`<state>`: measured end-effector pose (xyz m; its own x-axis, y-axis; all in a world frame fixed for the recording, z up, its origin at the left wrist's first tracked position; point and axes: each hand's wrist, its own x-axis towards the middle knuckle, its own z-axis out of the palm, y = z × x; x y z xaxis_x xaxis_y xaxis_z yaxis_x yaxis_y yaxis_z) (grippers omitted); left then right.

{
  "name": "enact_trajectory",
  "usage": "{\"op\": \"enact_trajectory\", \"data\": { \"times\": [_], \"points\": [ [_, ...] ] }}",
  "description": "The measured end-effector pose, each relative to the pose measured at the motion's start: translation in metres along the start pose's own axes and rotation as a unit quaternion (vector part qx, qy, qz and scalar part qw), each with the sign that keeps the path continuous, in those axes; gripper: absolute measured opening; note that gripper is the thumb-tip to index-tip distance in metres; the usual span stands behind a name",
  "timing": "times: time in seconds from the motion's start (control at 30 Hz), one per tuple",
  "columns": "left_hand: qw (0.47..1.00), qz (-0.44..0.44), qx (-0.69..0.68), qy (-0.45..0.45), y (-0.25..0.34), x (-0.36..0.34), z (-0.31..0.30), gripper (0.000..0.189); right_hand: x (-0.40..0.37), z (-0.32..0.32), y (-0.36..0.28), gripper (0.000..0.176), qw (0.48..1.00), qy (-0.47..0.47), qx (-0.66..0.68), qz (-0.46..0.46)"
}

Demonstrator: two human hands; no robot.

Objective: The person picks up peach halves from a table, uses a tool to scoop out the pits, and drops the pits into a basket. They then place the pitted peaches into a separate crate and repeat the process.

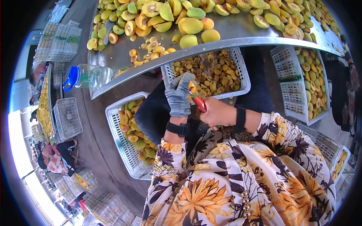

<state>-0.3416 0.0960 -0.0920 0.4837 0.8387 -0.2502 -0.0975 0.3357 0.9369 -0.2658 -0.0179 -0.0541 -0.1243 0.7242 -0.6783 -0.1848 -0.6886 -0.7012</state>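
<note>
Head camera view: a small orange fruit piece [193, 89] sits at the fingertips of the gloved left hand [179, 95], whose fingers are closed around it, above the near part of the middle crate [246, 84]. Against the fruit piece is the front end of a red-handled tool [199, 103], its handle clamped in the closed, bare right hand [218, 112], which covers the rear of the grip. Dark bands circle both wrists. The middle crate holds many small brownish-yellow fruit pieces [222, 73], and the raised rim of the metal table [239, 24] crosses over its far side, hiding part of it. On the table lie heaped halved fruit [142, 22], with rounder yellow-green fruit [210, 35] near the rim and small scraps to their left. A clear bottle with a blue lid [94, 74] is at the table's left corner; no brand can be read on it. To the left and right are a white crate [122, 145] and a slatted crate [288, 92], both filled with fruit; the latter carries green marks, too unclear to read as writing. Far left, beyond the floor, another person [56, 160] is near stacked crates [56, 41].
</note>
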Motion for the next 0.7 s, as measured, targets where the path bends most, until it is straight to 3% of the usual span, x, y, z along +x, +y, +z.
{"op": "enact_trajectory", "data": {
  "times": [0.03,0.07,0.1,0.17,0.23,0.27,0.3,0.37,0.4,0.43,0.47,0.5,0.53,0.67,0.7],
  "points": [
    [1.000,0.002,0.000,0.001,0.006,0.002,0.000,0.027,0.010,0.000,0.012,0.020,1.000,-0.001,-0.002,-0.001],
    [0.989,-0.115,-0.084,-0.033,0.013,0.004,-0.002,0.027,0.021,0.003,0.028,0.014,0.965,0.126,-0.143,-0.178],
    [0.957,-0.230,-0.167,-0.065,0.017,0.003,-0.005,0.026,0.022,0.006,0.031,0.008,0.865,0.244,-0.273,-0.343],
    [0.964,-0.201,-0.157,-0.071,0.009,0.006,-0.008,0.025,0.025,0.004,0.035,0.008,0.864,0.253,-0.270,-0.342],
    [0.985,-0.099,-0.138,-0.004,0.003,0.004,-0.003,0.033,0.016,0.005,0.021,0.007,0.864,0.258,-0.268,-0.341],
    [0.998,-0.022,-0.051,-0.002,0.004,-0.001,0.000,0.028,0.005,0.003,0.007,0.010,0.970,0.124,-0.108,-0.179],
    [0.998,-0.023,-0.052,-0.001,0.003,0.000,-0.001,0.028,-0.002,0.002,-0.003,0.012,0.998,-0.017,0.061,-0.001],
    [0.988,0.074,0.134,-0.030,0.001,0.003,-0.005,0.025,-0.001,0.003,-0.001,0.016,0.998,-0.016,0.057,0.003],
    [0.999,-0.029,0.007,-0.026,0.002,0.003,-0.003,0.021,0.001,0.005,0.000,0.020,0.998,-0.013,0.058,0.001],
    [0.999,-0.027,0.008,-0.025,0.004,0.004,-0.005,0.021,0.004,0.006,0.005,0.020,0.998,-0.014,0.057,0.000],
    [0.986,-0.136,-0.086,-0.035,0.006,0.003,-0.009,0.024,0.007,0.008,0.015,0.021,0.976,0.104,-0.134,-0.134],
    [0.953,-0.239,-0.180,-0.046,0.009,0.005,-0.011,0.028,0.011,0.007,0.019,0.022,0.885,0.216,-0.318,-0.261],
    [0.956,-0.229,-0.172,-0.068,0.007,0.007,-0.012,0.033,0.015,0.005,0.022,0.028,0.863,0.234,-0.354,-0.273],
    [0.969,-0.198,-0.141,-0.048,0.002,0.011,-0.016,0.038,0.015,0.000,0.019,0.025,0.873,0.227,-0.363,-0.232],
    [0.960,-0.220,-0.151,-0.084,0.008,0.014,-0.019,0.044,0.018,0.003,0.019,0.023,0.886,0.225,-0.315,-0.255]
  ]
}}
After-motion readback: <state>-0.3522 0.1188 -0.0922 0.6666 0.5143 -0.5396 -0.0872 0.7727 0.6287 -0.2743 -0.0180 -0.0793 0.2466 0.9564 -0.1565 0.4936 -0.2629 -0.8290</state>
